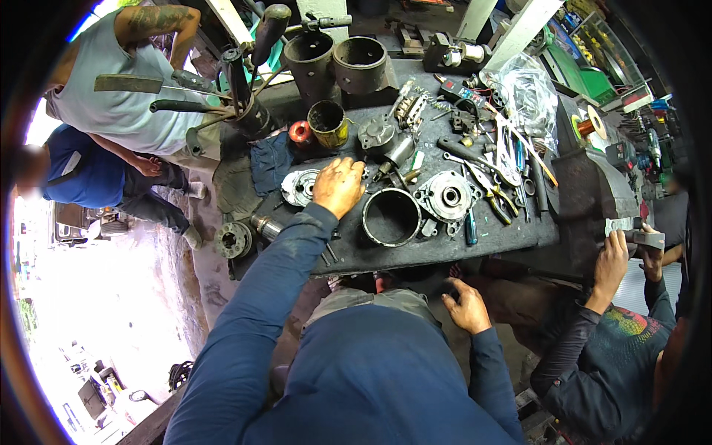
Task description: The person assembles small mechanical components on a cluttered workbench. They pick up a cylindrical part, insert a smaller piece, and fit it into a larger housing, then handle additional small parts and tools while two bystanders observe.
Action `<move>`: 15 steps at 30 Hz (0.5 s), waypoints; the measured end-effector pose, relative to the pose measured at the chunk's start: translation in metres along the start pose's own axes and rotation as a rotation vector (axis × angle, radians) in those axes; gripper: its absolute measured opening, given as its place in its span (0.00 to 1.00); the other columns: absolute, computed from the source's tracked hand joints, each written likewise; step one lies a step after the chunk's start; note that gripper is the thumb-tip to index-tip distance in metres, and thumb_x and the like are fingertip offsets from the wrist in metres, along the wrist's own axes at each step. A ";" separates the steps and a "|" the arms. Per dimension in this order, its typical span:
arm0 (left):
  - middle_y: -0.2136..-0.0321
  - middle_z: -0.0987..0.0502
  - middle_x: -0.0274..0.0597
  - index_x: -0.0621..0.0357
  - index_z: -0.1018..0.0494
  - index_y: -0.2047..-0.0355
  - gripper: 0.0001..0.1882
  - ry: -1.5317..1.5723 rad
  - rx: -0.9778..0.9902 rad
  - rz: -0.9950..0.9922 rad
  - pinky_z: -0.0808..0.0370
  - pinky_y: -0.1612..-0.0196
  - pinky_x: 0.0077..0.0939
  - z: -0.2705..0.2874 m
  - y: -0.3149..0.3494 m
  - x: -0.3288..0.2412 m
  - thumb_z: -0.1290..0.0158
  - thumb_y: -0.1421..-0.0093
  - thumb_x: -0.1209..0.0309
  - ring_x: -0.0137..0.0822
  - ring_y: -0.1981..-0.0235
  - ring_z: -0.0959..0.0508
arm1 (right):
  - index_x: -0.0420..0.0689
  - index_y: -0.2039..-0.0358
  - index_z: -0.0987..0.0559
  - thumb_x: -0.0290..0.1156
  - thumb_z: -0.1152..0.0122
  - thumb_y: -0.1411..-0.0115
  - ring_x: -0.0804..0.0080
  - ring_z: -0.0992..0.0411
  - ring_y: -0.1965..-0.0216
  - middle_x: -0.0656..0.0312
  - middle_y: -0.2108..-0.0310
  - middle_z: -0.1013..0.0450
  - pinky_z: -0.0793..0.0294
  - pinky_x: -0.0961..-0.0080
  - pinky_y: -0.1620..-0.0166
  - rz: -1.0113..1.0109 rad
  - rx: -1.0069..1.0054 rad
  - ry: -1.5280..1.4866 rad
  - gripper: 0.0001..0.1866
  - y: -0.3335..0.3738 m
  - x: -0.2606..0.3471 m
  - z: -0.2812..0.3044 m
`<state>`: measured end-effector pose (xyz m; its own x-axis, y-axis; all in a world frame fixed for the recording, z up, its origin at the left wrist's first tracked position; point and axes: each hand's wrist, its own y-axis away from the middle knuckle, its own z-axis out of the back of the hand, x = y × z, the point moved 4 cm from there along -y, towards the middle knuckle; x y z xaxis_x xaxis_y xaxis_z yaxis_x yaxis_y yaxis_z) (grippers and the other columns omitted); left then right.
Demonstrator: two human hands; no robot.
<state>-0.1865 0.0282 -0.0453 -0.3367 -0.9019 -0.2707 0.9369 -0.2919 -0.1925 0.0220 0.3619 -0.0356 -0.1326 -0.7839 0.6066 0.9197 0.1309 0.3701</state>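
The left hand (pixel 339 185) covers the right side of a pale metal housing (pixel 295 191); what lies under its palm is hidden. The right hand (pixel 469 308) has its palm out of sight, so whether it holds anything cannot be told. At the far left, 1 person in a pale top (pixel 130 111) is cut off above the shoulders, and the head of 1 in blue (pixel 89 174) is blurred. The picture's rim trims 1 co-worker (pixel 627 348) on the right. Crumpled clear plastic (pixel 523 96) obscures its contents.
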 end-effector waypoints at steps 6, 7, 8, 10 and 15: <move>0.61 0.19 0.49 0.58 0.22 0.61 0.18 -0.085 0.076 -0.012 0.22 0.52 0.48 -0.009 -0.006 -0.002 0.33 0.48 0.63 0.51 0.54 0.20 | 0.37 0.44 0.21 0.33 0.33 0.40 0.48 0.19 0.59 0.44 0.56 0.19 0.21 0.59 0.52 -0.075 -0.014 -0.004 0.25 -0.008 0.002 0.008; 0.61 0.19 0.50 0.58 0.22 0.61 0.17 -0.079 0.135 -0.015 0.22 0.52 0.48 -0.008 0.001 -0.001 0.33 0.48 0.64 0.51 0.54 0.19 | 0.37 0.43 0.21 0.33 0.33 0.40 0.48 0.19 0.58 0.43 0.55 0.19 0.21 0.59 0.51 -0.083 -0.015 -0.011 0.25 -0.006 0.003 0.007; 0.62 0.18 0.50 0.58 0.22 0.62 0.17 -0.075 0.181 -0.022 0.22 0.52 0.48 -0.006 0.008 -0.001 0.33 0.49 0.64 0.51 0.54 0.19 | 0.37 0.43 0.21 0.33 0.33 0.40 0.47 0.19 0.57 0.43 0.54 0.19 0.21 0.59 0.50 -0.088 -0.017 -0.019 0.25 -0.005 0.003 0.007; 0.63 0.18 0.51 0.58 0.21 0.64 0.15 -0.080 0.280 -0.049 0.22 0.51 0.49 -0.002 0.022 -0.002 0.33 0.49 0.65 0.52 0.55 0.19 | 0.37 0.43 0.21 0.33 0.33 0.40 0.47 0.19 0.55 0.43 0.54 0.19 0.21 0.59 0.49 -0.123 0.011 -0.023 0.25 -0.001 0.004 0.004; 0.56 0.19 0.49 0.55 0.19 0.61 0.10 -0.117 0.447 -0.072 0.24 0.46 0.46 0.017 0.041 -0.006 0.40 0.43 0.69 0.50 0.48 0.21 | 0.39 0.44 0.20 0.33 0.33 0.40 0.47 0.19 0.57 0.43 0.57 0.19 0.21 0.58 0.51 -0.149 0.032 -0.004 0.24 0.003 0.011 -0.008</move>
<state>-0.1440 0.0164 -0.0351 -0.4136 -0.8966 -0.1582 0.8690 -0.4406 0.2254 0.0260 0.3491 -0.0336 -0.2677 -0.7939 0.5459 0.8775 0.0332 0.4785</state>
